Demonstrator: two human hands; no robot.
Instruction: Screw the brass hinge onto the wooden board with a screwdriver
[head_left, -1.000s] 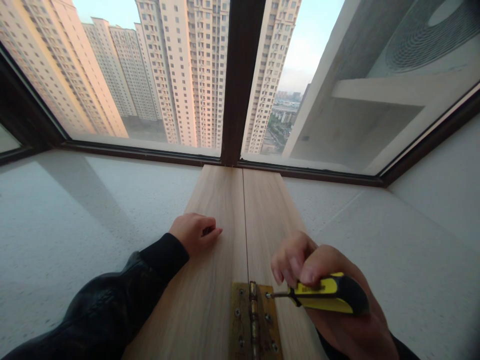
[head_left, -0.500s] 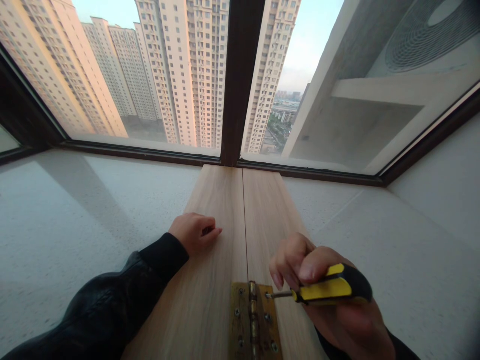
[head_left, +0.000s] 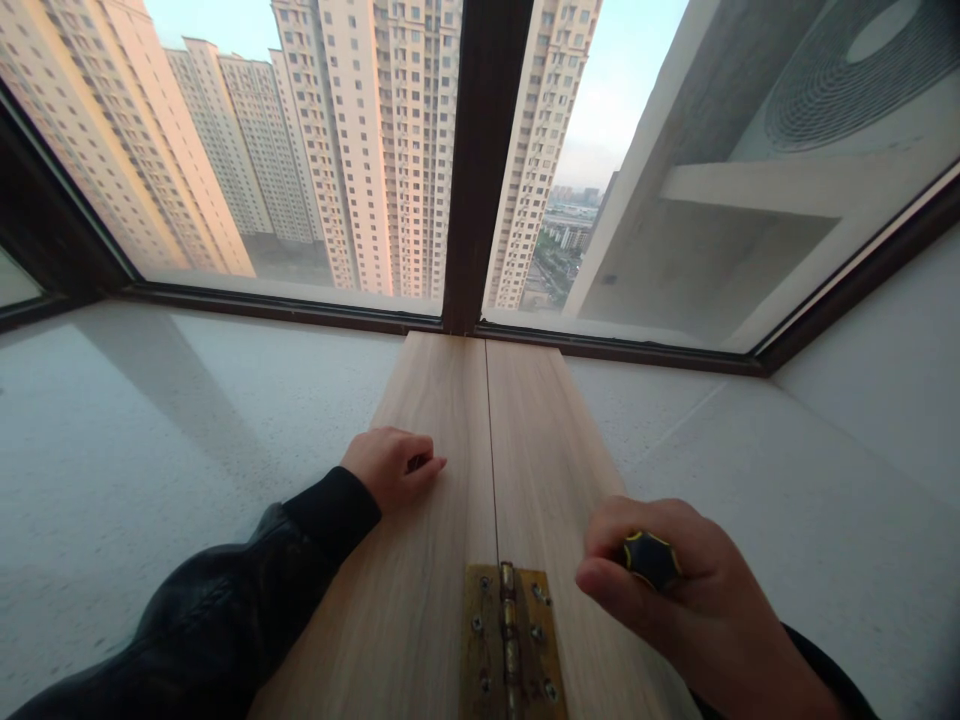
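Screwdriver [head_left: 651, 560] and right hand [head_left: 712, 595] have shifted since the earlier frame, where I saw the tool lie sideways with its tip at the hinge [head_left: 511, 640]; now the butt of its black-and-yellow handle faces my camera, and the shank is hidden.

From left to right, I observe first a black sleeve [head_left: 202, 610], ending at the left hand [head_left: 394, 470], which has kept its place upon the left board [head_left: 427, 560]. Its grip is curled closed in a loose fist; I cannot tell whether anything lies within. The pale speckled sill [head_left: 187, 440] extends on both sides of the boards. Behind glass rise tower blocks [head_left: 360, 150].

At centre, a dark window post [head_left: 484, 180] stands at the far end of the boards, where a narrow seam parts the left board from the right board [head_left: 551, 450]. The brass-coloured hinge straddles this seam, one leaf on each board, its near end cut off by my view. Screws show in both leaves; the topmost screw [head_left: 540, 595] of the right leaf appears to lean.

Right of the hinge and apart from it, the right hand's grip is wrapped around the screwdriver's handle. Farthest right, outside, I see a round grille [head_left: 814, 95].
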